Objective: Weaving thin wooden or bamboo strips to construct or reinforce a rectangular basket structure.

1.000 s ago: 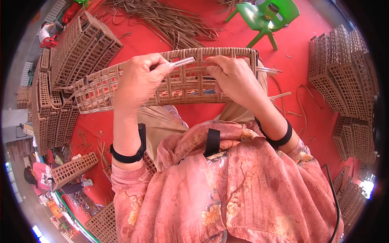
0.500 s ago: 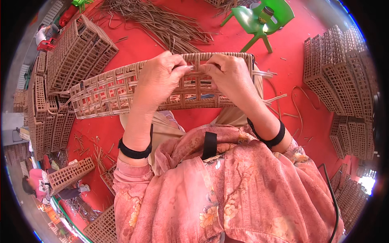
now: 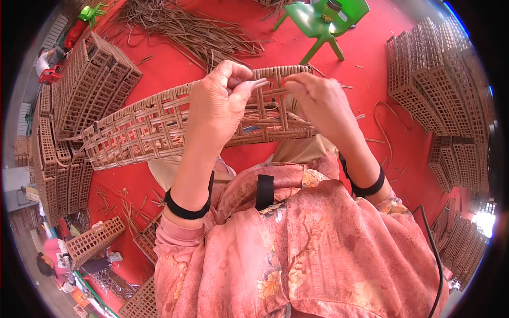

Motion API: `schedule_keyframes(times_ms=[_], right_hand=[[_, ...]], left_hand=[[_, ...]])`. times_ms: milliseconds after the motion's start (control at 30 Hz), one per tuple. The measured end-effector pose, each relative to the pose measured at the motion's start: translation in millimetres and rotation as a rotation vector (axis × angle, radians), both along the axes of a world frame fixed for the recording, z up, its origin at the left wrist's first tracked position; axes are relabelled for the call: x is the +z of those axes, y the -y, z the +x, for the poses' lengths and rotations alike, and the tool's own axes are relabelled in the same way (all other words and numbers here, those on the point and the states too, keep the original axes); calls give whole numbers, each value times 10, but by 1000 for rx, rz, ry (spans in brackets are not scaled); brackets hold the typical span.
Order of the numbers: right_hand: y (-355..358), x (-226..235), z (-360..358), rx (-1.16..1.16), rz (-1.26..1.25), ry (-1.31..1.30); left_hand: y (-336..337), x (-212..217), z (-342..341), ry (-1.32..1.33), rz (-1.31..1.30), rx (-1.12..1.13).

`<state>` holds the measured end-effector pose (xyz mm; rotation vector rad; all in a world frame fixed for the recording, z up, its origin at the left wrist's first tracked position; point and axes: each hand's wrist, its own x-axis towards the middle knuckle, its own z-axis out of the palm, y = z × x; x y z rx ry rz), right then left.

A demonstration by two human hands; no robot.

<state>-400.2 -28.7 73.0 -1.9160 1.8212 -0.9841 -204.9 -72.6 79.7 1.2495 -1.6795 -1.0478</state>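
Observation:
A long, narrow brown openwork basket (image 3: 159, 114), woven from flat strips, lies across in front of me above my lap, its left end lower and nearer. My left hand (image 3: 220, 95) is at its far rim, thumb and forefinger pinching the pale ends of a weaving strip (image 3: 260, 83). Beside the basket's right end is my right hand (image 3: 321, 100), somewhat blurred, its fingers curled together toward the rim. What they hold, if anything, is hidden. Loose strip ends stick out beyond the right hand.
Stacked woven baskets stand at the left (image 3: 98, 85) and right (image 3: 424, 74). A heap of loose strips (image 3: 185, 32) lies on the red floor ahead. A green chair (image 3: 318, 26) carries a jar (image 3: 331, 10). At lower left, a person (image 3: 55, 257) is beside another basket (image 3: 95, 241).
My right hand has moved right, away from my left hand. The basket has shifted left and tilted more, its left end lower. The pale strip ends now show past my left fingertips.

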Motion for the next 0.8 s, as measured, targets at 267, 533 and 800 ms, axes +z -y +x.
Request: schedule_keyframes(times_ms=[267, 533, 800], right_hand=[[107, 3, -77, 40, 322, -71], [137, -47, 25, 44, 274, 152], [45, -88, -6, -121, 219, 223]], left_hand=[[106, -77, -223, 268, -223, -134], [140, -182, -217, 146, -390, -284], [37, -368, -286, 147, -462, -127]])
